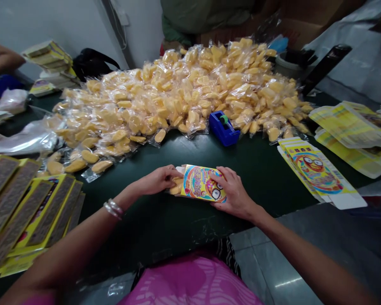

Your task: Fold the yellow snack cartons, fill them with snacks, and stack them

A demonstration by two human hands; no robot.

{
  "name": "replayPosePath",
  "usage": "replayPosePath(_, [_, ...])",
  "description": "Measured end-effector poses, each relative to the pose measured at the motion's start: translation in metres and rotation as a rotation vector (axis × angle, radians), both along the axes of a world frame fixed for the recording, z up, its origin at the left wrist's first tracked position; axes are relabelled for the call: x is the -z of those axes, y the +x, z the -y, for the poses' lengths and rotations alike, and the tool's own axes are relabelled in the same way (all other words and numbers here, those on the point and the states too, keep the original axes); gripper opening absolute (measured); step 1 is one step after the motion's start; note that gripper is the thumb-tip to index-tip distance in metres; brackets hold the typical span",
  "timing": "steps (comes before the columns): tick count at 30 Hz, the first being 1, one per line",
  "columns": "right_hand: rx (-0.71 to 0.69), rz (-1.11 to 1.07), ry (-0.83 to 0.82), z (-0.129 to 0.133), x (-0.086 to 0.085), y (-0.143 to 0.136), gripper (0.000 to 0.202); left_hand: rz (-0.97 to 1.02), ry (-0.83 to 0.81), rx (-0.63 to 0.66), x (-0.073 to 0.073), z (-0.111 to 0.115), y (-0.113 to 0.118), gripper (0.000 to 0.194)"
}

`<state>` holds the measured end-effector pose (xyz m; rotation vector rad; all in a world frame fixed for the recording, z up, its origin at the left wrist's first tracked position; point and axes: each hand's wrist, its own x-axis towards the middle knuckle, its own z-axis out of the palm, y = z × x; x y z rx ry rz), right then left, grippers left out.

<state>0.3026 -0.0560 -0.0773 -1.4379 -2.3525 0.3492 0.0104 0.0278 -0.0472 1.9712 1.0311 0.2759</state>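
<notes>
A colourful yellow box (198, 183) lies sideways over the dark green table, its open end facing left. Wrapped round its right end is my right hand (231, 192), thumb on the printed front. At the open end my left hand (160, 180) pinches a yellow piece in clear wrap (177, 186), which is partly inside the box. Behind the hands spreads a large heap of wrapped yellow pieces (178, 93). A blue tape dispenser (225, 129) stands at the heap's front edge.
Flat printed boxes (320, 169) are stacked at the right, with more yellow cartons (352, 127) behind. Several yellow-and-brown packs (34, 212) lie at the left. A black bag (90, 63) sits behind the heap. Another person's arm (6, 59) shows at far left.
</notes>
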Motion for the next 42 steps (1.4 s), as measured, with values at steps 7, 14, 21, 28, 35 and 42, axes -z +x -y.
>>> replayPosePath(7, [0.002,0.002,0.042,0.000,0.005,0.001,0.080,0.080,-0.008,-0.151,-0.004,0.006,0.009,0.049])
replayPosePath(14, [0.004,-0.039,0.105,-0.001,0.010,-0.003,0.079,0.362,-0.386,-0.394,-0.017,0.032,0.014,0.059])
replayPosePath(21, [0.088,-0.011,0.108,0.004,0.000,-0.011,0.081,0.598,-0.804,-0.319,0.004,0.011,0.054,0.046])
replayPosePath(28, [-0.065,-0.440,-0.393,-0.009,-0.060,-0.023,0.045,0.359,-0.593,0.061,-0.042,0.014,0.046,0.027])
replayPosePath(35, [0.190,-1.212,-0.465,0.014,-0.022,-0.070,0.062,0.453,0.089,-0.685,-0.058,0.062,0.006,0.040])
replayPosePath(42, [0.283,-1.281,-0.521,0.055,-0.019,-0.083,0.056,0.709,-0.261,-0.920,-0.008,0.112,0.010,0.053])
